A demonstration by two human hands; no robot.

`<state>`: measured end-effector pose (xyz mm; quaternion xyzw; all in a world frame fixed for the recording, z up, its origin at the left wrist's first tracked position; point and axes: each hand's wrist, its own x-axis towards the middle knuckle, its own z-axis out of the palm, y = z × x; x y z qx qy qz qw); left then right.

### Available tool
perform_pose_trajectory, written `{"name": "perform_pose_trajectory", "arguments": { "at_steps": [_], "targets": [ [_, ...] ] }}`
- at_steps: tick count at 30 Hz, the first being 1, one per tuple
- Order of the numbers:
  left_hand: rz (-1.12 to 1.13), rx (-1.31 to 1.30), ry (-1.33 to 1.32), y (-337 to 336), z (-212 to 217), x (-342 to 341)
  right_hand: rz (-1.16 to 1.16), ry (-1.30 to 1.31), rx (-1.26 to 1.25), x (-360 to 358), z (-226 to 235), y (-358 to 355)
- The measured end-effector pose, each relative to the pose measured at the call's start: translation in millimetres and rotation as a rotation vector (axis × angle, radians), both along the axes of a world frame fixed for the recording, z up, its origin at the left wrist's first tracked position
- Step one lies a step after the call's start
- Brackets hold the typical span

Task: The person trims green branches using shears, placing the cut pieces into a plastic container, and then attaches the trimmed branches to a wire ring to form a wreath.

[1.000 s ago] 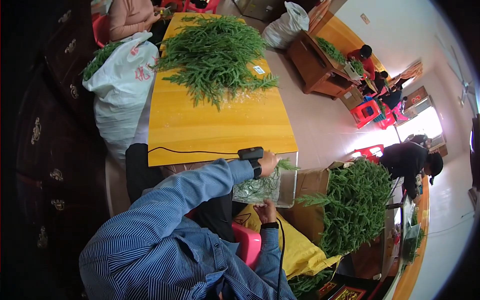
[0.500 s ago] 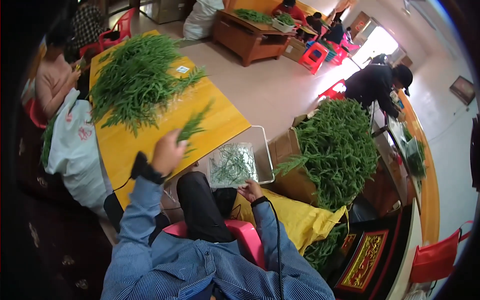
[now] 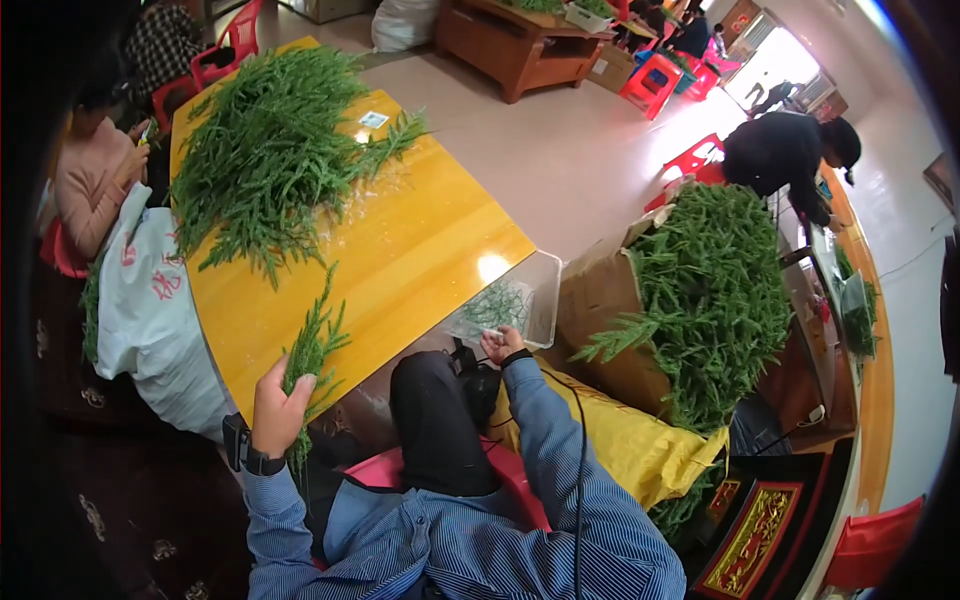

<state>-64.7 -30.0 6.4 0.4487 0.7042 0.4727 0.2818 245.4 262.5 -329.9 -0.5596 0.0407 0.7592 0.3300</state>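
Observation:
My left hand (image 3: 277, 405) is closed around the lower part of a feathery green sprig (image 3: 320, 335), held upright over the near left edge of the yellow table (image 3: 430, 250). A heap of similar greenery (image 3: 270, 140) covers the table's far part. My right hand (image 3: 503, 346), fingers bent together, is at the near side of a clear plastic tub (image 3: 545, 300). Whether those fingers pinch the tub's rim or something small is hard to make out. Thin green scraps (image 3: 497, 305) lie in the tub, which the table's corner partly hides.
At right, a cardboard box (image 3: 612, 315) overflows with greenery, behind a yellow sack (image 3: 640, 450). A white sack (image 3: 150, 300) leans at the table's left. One person (image 3: 95, 185) sits beyond it; another (image 3: 775, 155) bends over a right-hand counter. Red chairs (image 3: 655, 82) stand farther back.
My left hand has drawn back toward me and left from over the table, turning the sprig upright. The right hand stays by the tub. The view has shifted a little.

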Motion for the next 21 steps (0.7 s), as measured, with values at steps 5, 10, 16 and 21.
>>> {"name": "perform_pose_trajectory", "arguments": {
  "at_steps": [5, 10, 16, 21],
  "targets": [
    [-0.024, -0.128, -0.137, 9, -6, -4, -0.032, 0.058, -0.092, 19, -38, 27],
    [-0.001, -0.163, -0.083, 12, -26, -1, -0.049, -0.068, -0.128, 21, -58, 29],
    [0.047, -0.148, -0.009, 9, -31, 2, -0.047, -0.134, -0.099, 24, -78, 25],
    [0.069, -0.131, 0.01, 10, -36, 6, -0.039, -0.298, -0.151, 21, -75, 26]
  ]
}}
